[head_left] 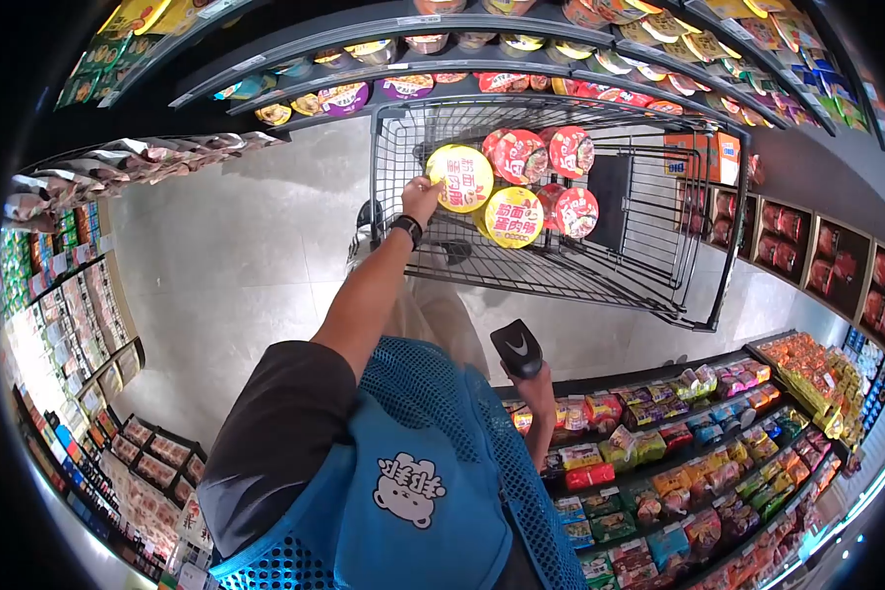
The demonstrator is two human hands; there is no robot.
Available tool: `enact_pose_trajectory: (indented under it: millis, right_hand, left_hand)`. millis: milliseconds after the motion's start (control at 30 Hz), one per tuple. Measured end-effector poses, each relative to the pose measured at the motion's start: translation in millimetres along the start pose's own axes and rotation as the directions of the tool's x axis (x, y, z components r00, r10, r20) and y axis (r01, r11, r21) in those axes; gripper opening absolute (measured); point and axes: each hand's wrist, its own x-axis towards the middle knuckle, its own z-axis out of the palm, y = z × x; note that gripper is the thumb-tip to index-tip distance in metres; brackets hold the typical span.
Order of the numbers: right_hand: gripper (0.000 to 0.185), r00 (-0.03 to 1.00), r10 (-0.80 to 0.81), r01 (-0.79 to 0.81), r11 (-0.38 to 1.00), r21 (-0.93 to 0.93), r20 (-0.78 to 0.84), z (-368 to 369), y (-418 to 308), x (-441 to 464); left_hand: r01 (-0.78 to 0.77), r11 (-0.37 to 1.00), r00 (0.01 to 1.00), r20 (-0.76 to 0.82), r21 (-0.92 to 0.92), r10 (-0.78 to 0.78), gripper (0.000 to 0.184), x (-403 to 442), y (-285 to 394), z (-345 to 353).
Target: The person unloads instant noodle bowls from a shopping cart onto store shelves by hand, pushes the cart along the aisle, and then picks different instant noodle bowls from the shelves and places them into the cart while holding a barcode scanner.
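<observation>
My left hand (420, 200), with a dark band at the wrist, reaches over the shopping cart (631, 285) and closes on the edge of a yellow instant noodle cup (461, 179). Beside it in the cart stands a second yellow cup (514, 216). Several red instant noodle cups (571, 150) stand close by, lids facing up. Near my body, my right hand (531, 381) is wrapped round a black handheld device (517, 349) that looks like a barcode scanner. Its fingers are partly hidden behind the device.
Shelves of bowl noodles (344, 97) run behind the cart. Packaged snacks (659, 433) fill the tiered shelves at lower right. Boxed goods (782, 236) stand at the right, and hanging packets (138, 167) at the left. Grey tiled floor (236, 226) lies left of the cart.
</observation>
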Motion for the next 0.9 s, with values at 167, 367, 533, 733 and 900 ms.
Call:
enact_pose_trajectory:
  millis: [167, 367, 533, 733, 900]
  right_hand:
    - [0.024, 0.999, 0.013, -0.016, 0.997, 0.07, 0.044, -3, -17, 26]
    - [0.041, 0.992, 0.059, -0.091, 0.945, 0.314, 0.112, -8, -90, 53]
    - [0.047, 0.922, -0.362, 0.278, 0.867, 0.413, 0.138, 21, -170, 81]
    - [0.037, 0.883, -0.447, 0.4, 0.877, 0.265, 0.146, 96, -241, 101]
    - [0.041, 0.922, -0.374, 0.331, 0.897, 0.293, 0.103, 171, -250, 116]
  left_hand:
    - [0.214, 0.88, 0.931, 0.36, -0.424, -0.053, 0.016, -46, 59, -45]
    - [0.586, 0.66, 0.681, 0.727, -0.47, -0.087, 0.042, -110, 172, -137]
    - [0.539, 0.568, 0.746, 0.666, -0.622, 0.022, 0.044, -140, 222, -204]
    - [0.411, 0.584, 0.838, 0.542, -0.701, 0.061, 0.044, -98, 202, -276]
    - [0.278, 0.61, 0.938, 0.346, -0.742, -0.006, 0.043, 1, 179, -357]
